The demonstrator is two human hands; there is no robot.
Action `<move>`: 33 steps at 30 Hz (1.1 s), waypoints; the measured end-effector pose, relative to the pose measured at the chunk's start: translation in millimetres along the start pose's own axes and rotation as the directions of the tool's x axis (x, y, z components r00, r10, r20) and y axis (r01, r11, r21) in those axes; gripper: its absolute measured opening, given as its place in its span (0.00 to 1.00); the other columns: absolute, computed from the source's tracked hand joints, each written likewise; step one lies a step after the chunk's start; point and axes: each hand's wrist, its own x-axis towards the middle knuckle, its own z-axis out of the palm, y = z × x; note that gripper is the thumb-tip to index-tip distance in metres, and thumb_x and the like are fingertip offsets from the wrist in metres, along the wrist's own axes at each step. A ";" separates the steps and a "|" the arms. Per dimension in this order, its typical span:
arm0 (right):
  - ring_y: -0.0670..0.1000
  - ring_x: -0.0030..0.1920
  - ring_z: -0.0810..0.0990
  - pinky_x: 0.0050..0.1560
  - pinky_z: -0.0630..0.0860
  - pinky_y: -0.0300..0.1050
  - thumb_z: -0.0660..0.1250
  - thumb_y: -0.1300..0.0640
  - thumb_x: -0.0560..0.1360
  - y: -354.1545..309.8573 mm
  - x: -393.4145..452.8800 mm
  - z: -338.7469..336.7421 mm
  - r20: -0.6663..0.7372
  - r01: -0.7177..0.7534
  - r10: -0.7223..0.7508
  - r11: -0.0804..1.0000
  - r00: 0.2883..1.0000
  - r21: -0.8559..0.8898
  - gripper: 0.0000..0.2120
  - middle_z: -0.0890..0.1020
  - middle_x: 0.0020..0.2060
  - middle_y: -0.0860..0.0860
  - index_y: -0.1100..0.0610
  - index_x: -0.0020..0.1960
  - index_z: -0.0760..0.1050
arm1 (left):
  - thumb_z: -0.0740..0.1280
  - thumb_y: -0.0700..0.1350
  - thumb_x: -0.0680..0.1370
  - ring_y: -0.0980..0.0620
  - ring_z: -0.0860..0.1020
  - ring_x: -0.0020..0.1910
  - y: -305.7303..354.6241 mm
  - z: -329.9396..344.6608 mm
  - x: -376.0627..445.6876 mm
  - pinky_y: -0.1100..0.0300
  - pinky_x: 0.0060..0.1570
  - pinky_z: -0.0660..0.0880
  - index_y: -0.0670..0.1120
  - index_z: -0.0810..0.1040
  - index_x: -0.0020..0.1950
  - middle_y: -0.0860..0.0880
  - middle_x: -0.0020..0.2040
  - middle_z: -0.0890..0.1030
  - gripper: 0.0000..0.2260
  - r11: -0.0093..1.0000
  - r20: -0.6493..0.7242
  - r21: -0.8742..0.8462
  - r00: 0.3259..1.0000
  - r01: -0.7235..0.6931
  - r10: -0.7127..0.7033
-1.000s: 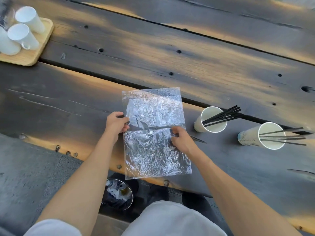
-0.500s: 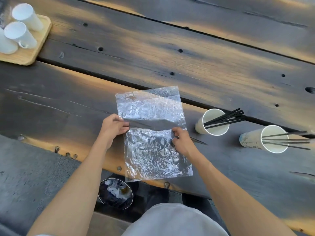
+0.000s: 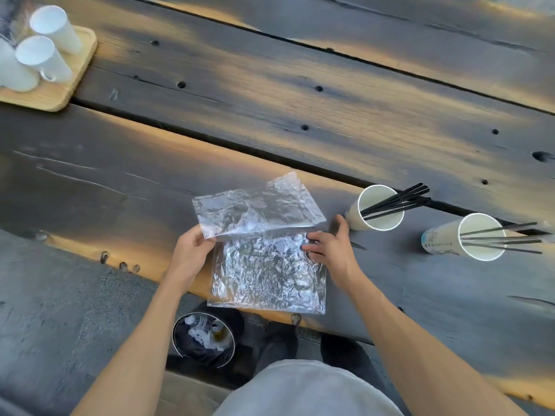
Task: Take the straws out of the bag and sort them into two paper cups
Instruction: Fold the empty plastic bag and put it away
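A crinkled clear plastic bag (image 3: 264, 274) lies on the dark wooden table (image 3: 270, 109) in front of me. Its far half is lifted and creased across the middle. My left hand (image 3: 192, 250) pinches the bag's left edge at the crease. My right hand (image 3: 330, 250) presses flat fingers on the bag's right side, thumb raised. To the right stand two white paper cups. The nearer cup (image 3: 353, 217) holds several black straws (image 3: 399, 199). The printed cup (image 3: 441, 238) farther right holds several thinner black straws (image 3: 504, 238). No straws show inside the bag.
A wooden tray (image 3: 60, 97) with white mugs sits at the far left corner. A round bin (image 3: 204, 340) with rubbish stands on the floor below the table's near edge. A short dark sliver (image 3: 357, 245) lies on the table by my right hand.
The bag's far half has risen off the table and tilted along the crease. My right hand has spread open on the bag, thumb lifted.
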 end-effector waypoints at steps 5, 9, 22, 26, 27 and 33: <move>0.55 0.35 0.81 0.37 0.78 0.46 0.58 0.48 0.83 -24.9 8.7 3.9 0.162 -0.161 0.156 0.987 0.974 0.022 0.23 0.82 0.44 0.60 0.54 0.74 0.59 | 0.64 0.35 0.81 0.57 0.79 0.56 -16.0 -10.1 -7.7 0.58 0.54 0.75 0.50 0.80 0.61 0.57 0.56 0.82 0.14 1.000 0.003 -0.015 1.000 0.013 -0.012; 0.56 0.41 0.82 0.42 0.80 0.48 0.57 0.41 0.82 -37.0 9.7 7.0 0.220 -0.191 0.192 0.981 0.956 -0.027 0.19 0.81 0.49 0.60 0.57 0.57 0.71 | 0.63 0.36 0.82 0.58 0.80 0.57 -16.9 -12.8 -9.5 0.57 0.58 0.75 0.51 0.82 0.58 0.58 0.55 0.84 0.14 0.995 0.000 -0.098 1.000 0.007 -0.007; 0.60 0.57 0.82 0.49 0.80 0.52 0.61 0.46 0.81 -8.6 -6.4 -10.9 0.101 -0.142 0.148 0.988 0.984 -0.057 0.21 0.81 0.44 0.56 0.63 0.42 0.76 | 0.62 0.32 0.80 0.45 0.79 0.64 -32.1 -14.2 -18.7 0.48 0.68 0.71 0.41 0.83 0.42 0.43 0.61 0.83 0.13 0.930 0.047 -0.363 0.998 0.054 -0.039; 0.55 0.49 0.81 0.48 0.83 0.53 0.66 0.53 0.80 -4.4 -6.2 -12.4 0.099 -0.101 0.110 0.991 0.989 -0.092 0.18 0.80 0.46 0.54 0.63 0.36 0.77 | 0.57 0.33 0.83 0.40 0.83 0.58 -32.4 -15.8 -26.5 0.46 0.61 0.78 0.39 0.78 0.51 0.38 0.64 0.79 0.10 0.786 0.008 -0.608 0.990 0.114 -0.138; 0.56 0.47 0.82 0.48 0.83 0.54 0.66 0.54 0.80 -3.0 -6.7 -13.1 0.103 -0.101 0.109 0.991 0.989 -0.088 0.16 0.79 0.45 0.57 0.62 0.37 0.77 | 0.59 0.35 0.83 0.39 0.84 0.56 -32.2 -16.0 -28.5 0.46 0.58 0.80 0.40 0.77 0.53 0.39 0.64 0.79 0.08 0.765 -0.006 -0.630 0.985 0.129 -0.171; 0.59 0.41 0.86 0.36 0.81 0.47 0.65 0.61 0.80 1.6 -20.6 -19.9 0.108 -0.063 0.053 0.994 0.993 0.088 0.10 0.77 0.53 0.61 0.57 0.60 0.68 | 0.69 0.32 0.77 0.42 0.84 0.49 -28.5 -12.0 -47.3 0.57 0.43 0.84 0.43 0.74 0.61 0.38 0.56 0.80 0.15 0.765 0.037 -0.589 0.954 0.261 -0.297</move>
